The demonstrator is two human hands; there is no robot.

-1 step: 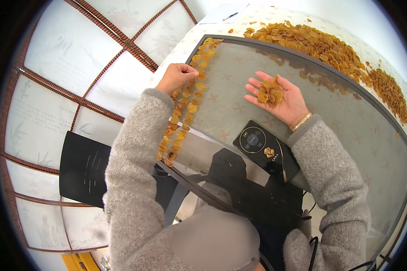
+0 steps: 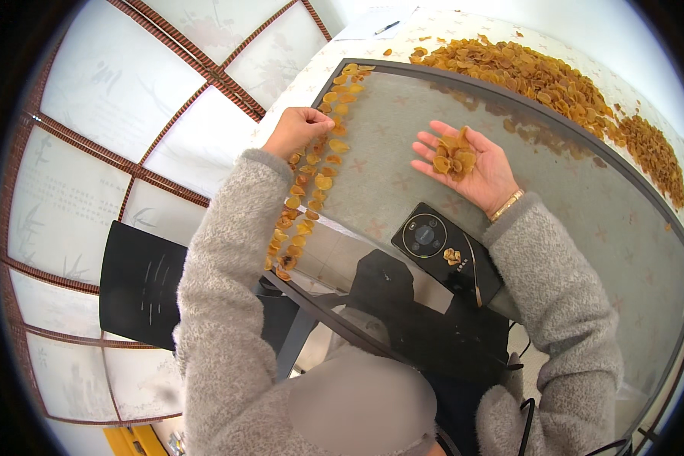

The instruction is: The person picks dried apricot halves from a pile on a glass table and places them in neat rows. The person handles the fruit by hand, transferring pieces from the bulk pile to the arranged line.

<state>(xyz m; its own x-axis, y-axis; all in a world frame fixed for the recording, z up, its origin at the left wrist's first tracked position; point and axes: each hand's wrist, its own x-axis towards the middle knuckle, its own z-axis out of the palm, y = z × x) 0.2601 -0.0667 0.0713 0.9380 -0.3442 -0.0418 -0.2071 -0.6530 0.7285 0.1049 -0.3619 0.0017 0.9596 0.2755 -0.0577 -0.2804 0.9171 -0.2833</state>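
Note:
My left hand (image 2: 300,129) is closed in a pinch at the left edge of a framed glass panel (image 2: 410,144). Its fingertips touch or hover just over the rows of amber dried slices (image 2: 323,182) laid along that edge. Whatever those fingers hold, if anything, is hidden. Palm up above the panel, my right hand (image 2: 482,171) carries a small heap of dried slices (image 2: 455,155), its fingers stretched out. A black phone (image 2: 444,251) with a large round camera ring lies on the glass below this hand; gold flower-like shapes show on it.
Beyond the panel's dark frame, a big heap of dried slices (image 2: 524,72) and a smaller one (image 2: 653,156) rest on a patterned cloth. A pen (image 2: 387,28) lies on paper at the back. A black chair (image 2: 144,285) and a folding screen (image 2: 121,99) stand to the left.

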